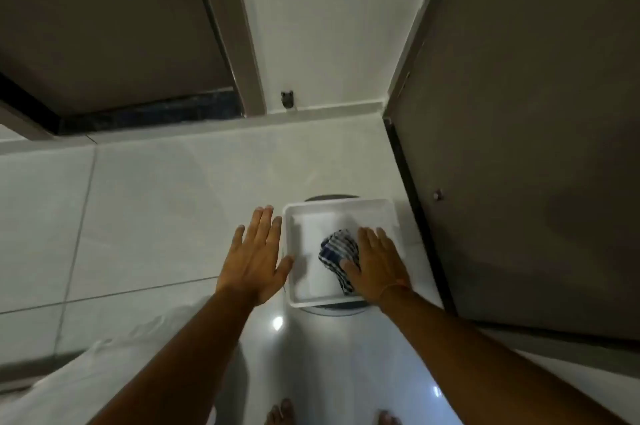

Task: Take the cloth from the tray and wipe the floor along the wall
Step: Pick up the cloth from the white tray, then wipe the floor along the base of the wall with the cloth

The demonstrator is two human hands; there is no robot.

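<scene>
A white square tray (377, 208) rests on a round dark stool top. Inside it lies a crumpled blue-and-white checked cloth (335, 249). My right hand (375, 260) is flat over the cloth's right side, fingers spread, the thumb resting on the fabric; part of the cloth is hidden under the palm. My left hand (254, 256) hovers open beside the tray's left rim, its thumb near that rim, holding nothing. The white wall (322, 26) meets the pale tiled floor (166, 203) along a skirting line behind the tray.
A dark open door (519, 147) stands close on the right of the tray. A brown door frame (228, 26) and a dark doorway lie at the back left. A small doorstop (287, 99) sits at the wall base. My bare toes (280, 414) show at the bottom edge.
</scene>
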